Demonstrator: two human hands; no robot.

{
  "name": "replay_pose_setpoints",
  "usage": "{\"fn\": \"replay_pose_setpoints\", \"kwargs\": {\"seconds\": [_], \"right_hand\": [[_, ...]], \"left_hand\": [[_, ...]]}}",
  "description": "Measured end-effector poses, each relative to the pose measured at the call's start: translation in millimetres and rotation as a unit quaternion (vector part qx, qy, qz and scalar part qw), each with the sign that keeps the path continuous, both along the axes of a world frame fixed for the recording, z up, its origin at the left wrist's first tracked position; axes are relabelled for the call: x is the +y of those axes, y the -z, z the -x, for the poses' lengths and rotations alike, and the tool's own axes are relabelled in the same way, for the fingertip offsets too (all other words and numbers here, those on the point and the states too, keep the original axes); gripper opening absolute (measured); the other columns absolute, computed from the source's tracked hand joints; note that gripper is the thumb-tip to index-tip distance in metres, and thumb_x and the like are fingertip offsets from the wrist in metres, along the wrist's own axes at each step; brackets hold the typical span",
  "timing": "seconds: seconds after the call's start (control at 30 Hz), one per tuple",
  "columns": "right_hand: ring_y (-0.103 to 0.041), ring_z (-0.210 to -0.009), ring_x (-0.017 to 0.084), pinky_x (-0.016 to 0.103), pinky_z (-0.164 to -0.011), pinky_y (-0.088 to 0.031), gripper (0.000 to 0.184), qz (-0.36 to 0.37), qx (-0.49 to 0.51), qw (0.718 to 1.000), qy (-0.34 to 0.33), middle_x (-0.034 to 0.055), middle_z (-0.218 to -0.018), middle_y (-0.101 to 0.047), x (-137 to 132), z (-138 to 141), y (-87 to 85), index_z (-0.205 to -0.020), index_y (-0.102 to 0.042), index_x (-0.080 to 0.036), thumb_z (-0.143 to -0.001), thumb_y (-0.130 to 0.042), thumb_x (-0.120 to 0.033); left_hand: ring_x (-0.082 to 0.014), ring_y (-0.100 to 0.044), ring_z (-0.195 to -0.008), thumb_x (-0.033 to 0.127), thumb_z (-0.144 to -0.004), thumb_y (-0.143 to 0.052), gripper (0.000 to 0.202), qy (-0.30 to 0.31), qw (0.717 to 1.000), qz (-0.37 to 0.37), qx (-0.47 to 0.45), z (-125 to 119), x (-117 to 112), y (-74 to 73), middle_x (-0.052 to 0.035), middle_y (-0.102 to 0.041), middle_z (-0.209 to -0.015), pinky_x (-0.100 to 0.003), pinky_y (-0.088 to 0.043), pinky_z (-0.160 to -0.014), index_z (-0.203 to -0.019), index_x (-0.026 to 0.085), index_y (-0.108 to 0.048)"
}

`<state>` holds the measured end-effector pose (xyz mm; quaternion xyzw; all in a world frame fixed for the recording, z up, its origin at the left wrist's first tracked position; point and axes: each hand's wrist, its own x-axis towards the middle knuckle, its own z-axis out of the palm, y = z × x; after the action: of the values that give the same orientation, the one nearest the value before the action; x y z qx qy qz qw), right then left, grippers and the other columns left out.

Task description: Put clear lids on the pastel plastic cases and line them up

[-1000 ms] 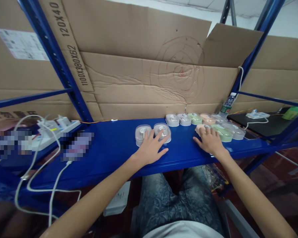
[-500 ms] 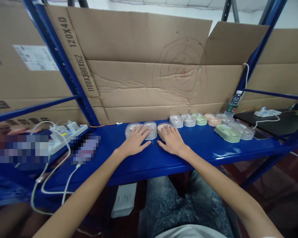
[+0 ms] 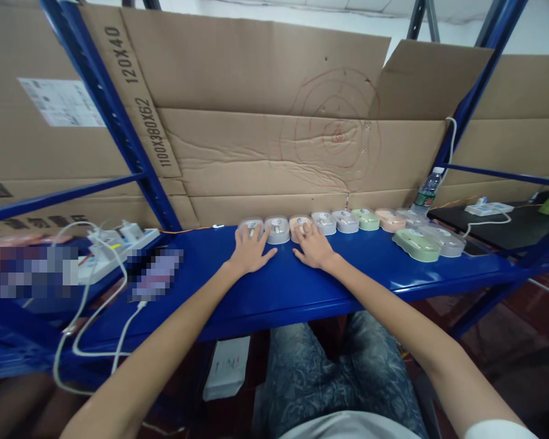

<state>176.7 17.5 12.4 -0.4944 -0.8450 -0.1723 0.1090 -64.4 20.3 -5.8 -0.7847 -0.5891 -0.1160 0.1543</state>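
Note:
A row of small computer mice in clear plastic packs lines the back of the blue shelf (image 3: 274, 286). My left hand (image 3: 249, 251) lies flat, fingers spread, its tips on the grey mouse (image 3: 251, 227) at the row's left end, beside a second grey mouse (image 3: 277, 229). My right hand (image 3: 315, 247) lies flat too, fingers on a peach mouse (image 3: 299, 224). To the right follow white mice (image 3: 324, 222), a green mouse (image 3: 365, 219) and another peach one. Two more packs, a green one (image 3: 416, 243) and a grey one (image 3: 446, 239), sit nearer the front at right.
Cardboard sheets (image 3: 274, 122) wall the shelf's back, crossed by a blue slanted rack brace (image 3: 114, 116). A white power strip (image 3: 119, 241) with trailing cables lies at left. A water bottle (image 3: 424, 192) and a second power strip (image 3: 487, 208) stand at right. My knees are under the shelf.
Both hands slid their mice away from me until they joined the left end of the back row. Earlier the right hand carried the peach mouse leftward from the right-hand group.

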Motion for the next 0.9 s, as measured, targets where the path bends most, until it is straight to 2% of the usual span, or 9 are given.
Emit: {"fn": "replay_pose_setpoints", "kwargs": {"seconds": [0.1, 0.27, 0.47, 0.67, 0.8, 0.9], "right_hand": [[-0.036, -0.147, 0.047, 0.059, -0.116, -0.028, 0.074, 0.01, 0.006, 1.0, 0.014, 0.0286, -0.166, -0.036, 14, 1, 0.2, -0.161, -0.034, -0.006, -0.102, -0.047, -0.049], [-0.036, -0.147, 0.047, 0.059, -0.118, -0.024, 0.074, 0.005, 0.011, 1.0, 0.017, 0.0276, -0.167, -0.035, 21, -5, 3.9, -0.162, -0.032, -0.008, -0.103, -0.045, -0.051], [-0.036, -0.147, 0.047, 0.059, -0.118, -0.025, 0.075, -0.002, 0.013, 1.0, 0.007, 0.0266, -0.167, -0.036, 26, -11, 7.3, -0.162, -0.034, -0.01, -0.103, -0.045, -0.054], [-0.038, -0.147, 0.047, 0.058, -0.116, -0.029, 0.073, -0.01, 0.008, 1.0, 0.01, 0.026, -0.163, -0.041, 33, -3, 5.1, -0.16, -0.039, -0.011, -0.103, -0.047, -0.055], [-0.035, -0.149, 0.048, 0.059, -0.118, -0.027, 0.074, 0.001, 0.008, 1.0, 0.011, 0.0239, -0.167, -0.037, 34, -3, 3.2, -0.163, -0.036, -0.013, -0.103, -0.047, -0.055], [-0.029, -0.154, 0.048, 0.06, -0.122, -0.023, 0.078, 0.004, 0.014, 1.0, 0.005, 0.0222, -0.171, -0.032, 26, -20, -1.1, -0.167, -0.029, -0.016, -0.103, -0.045, -0.058]], "left_hand": [[-0.0588, -0.018, -0.156, 0.065, -0.103, -0.04, 0.084, -0.005, 1.0, -0.004, -0.004, -6, 16, 1.5, -0.0245, -0.026, -0.173, -0.077, -0.015, -0.119, -0.169, 0.015, -0.026], [-0.0572, -0.019, -0.156, 0.065, -0.103, -0.038, 0.082, -0.012, 1.0, -0.01, -0.007, -9, 29, 4.4, -0.0226, -0.029, -0.173, -0.077, -0.014, -0.119, -0.169, 0.017, -0.027], [-0.0523, -0.019, -0.158, 0.064, -0.104, -0.034, 0.078, 0.007, 0.999, -0.035, -0.017, -9, 29, 6.5, -0.0183, -0.033, -0.172, -0.076, -0.011, -0.121, -0.169, 0.022, -0.027], [-0.0511, -0.021, -0.158, 0.062, -0.105, -0.035, 0.075, 0.02, 0.999, -0.038, -0.018, -7, 31, 9.0, -0.016, -0.036, -0.171, -0.074, -0.011, -0.122, -0.169, 0.022, -0.028], [-0.0507, -0.021, -0.158, 0.061, -0.105, -0.034, 0.074, 0.024, 0.999, -0.042, -0.018, -6, 30, 8.8, -0.0155, -0.036, -0.171, -0.074, -0.01, -0.123, -0.169, 0.022, -0.028], [-0.0498, -0.021, -0.158, 0.061, -0.105, -0.033, 0.074, 0.027, 0.998, -0.042, -0.022, -6, 29, 7.8, -0.0145, -0.036, -0.171, -0.073, -0.009, -0.124, -0.169, 0.023, -0.027]]}}
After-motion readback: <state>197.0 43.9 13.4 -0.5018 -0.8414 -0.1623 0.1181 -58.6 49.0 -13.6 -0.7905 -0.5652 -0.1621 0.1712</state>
